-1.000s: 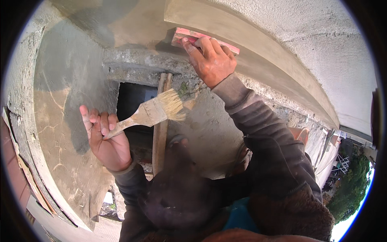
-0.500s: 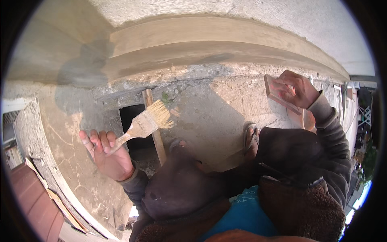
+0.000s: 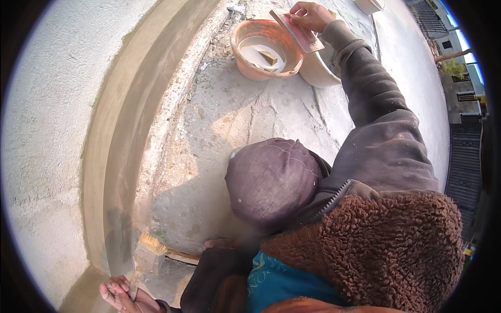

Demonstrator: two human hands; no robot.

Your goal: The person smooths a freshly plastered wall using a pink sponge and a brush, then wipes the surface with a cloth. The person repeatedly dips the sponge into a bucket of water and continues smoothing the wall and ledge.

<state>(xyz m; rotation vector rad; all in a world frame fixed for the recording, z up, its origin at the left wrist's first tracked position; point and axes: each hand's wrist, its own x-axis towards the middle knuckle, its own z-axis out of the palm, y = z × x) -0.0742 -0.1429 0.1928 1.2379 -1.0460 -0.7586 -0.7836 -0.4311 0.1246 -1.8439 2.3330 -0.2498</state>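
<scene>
Holding a brush by its handle in the left hand, close beside the edge of a plaster ledge. Gripping a pinkish float in the right hand, beyond a stretch of open concrete floor, seen across the neighbouring rims of an orange tub and a pale bucket.

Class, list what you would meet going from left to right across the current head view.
Rough white wall, brush in the left hand, orange basin, pale bucket, dark gate.
</scene>
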